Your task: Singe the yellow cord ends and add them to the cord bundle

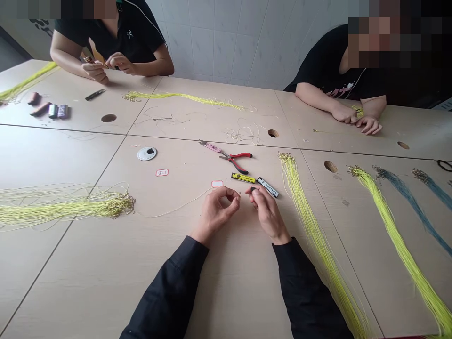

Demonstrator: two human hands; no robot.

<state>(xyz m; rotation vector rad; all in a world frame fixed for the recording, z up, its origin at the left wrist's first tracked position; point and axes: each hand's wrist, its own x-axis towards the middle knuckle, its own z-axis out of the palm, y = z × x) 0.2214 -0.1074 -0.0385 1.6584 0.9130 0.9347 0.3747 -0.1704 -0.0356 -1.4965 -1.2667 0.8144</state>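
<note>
My left hand (219,208) is closed in a pinch, thumb against forefinger. A thin pale-yellow cord (180,207) trails from it across the table to the left, and a tiny metal bit shows at the fingertips. My right hand (266,209), just to the right, is also closed, its fingers round a small dark thing (253,189) too small to name. Beyond the hands lie a yellow lighter-like case (243,178) and a silver one (268,187). Red-handled pliers (236,160) and a pink cutter knife (211,147) are further off.
Bundled yellow cords with metal clasps (116,207) lie left; more yellow bundles (310,221) and blue-grey cords (406,193) lie right. Round holes (331,166) pierce the table. A white disc (147,153) and stickers (162,173) lie nearby. Two co-workers (113,52) sit opposite, hands on the table.
</note>
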